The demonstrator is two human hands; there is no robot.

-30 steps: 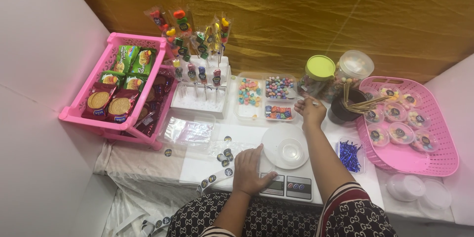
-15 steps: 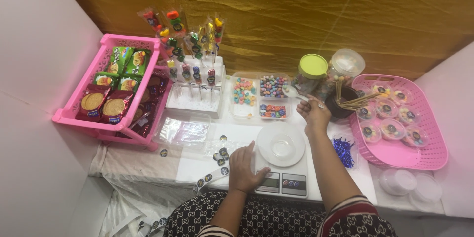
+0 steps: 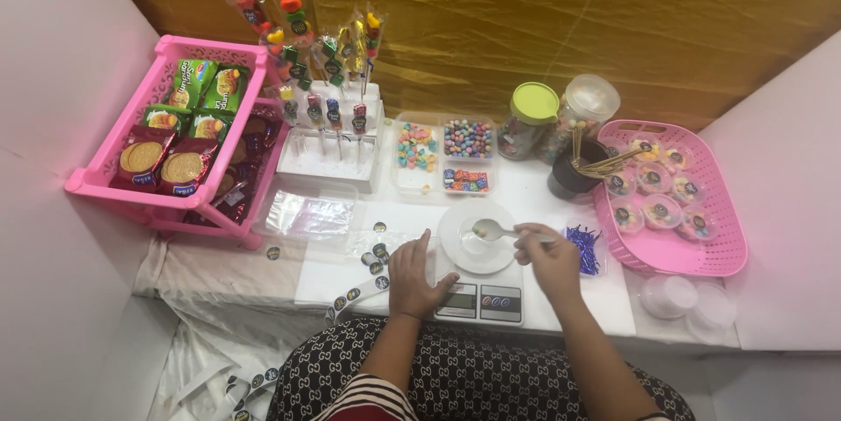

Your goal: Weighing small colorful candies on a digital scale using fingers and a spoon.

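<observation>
White table, small silver spoon [image 3: 487, 229]

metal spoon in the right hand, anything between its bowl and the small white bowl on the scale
Nothing visible does. The metal spoon, held by the right hand, hangs with its tip over the small white bowl on the grey kitchen scale.

Spoon [image 3: 491, 230]: small, metal, lying level – its bowl over the middle of the dish, its handle running right into the right hand's grip.
Dish [image 3: 477, 237]: round, shallow, white, upright on the scale.
Scale [image 3: 480, 298]: flat, white, a display and buttons at its near edge – at the tabletop's front, left hand touching its left side.
</observation>
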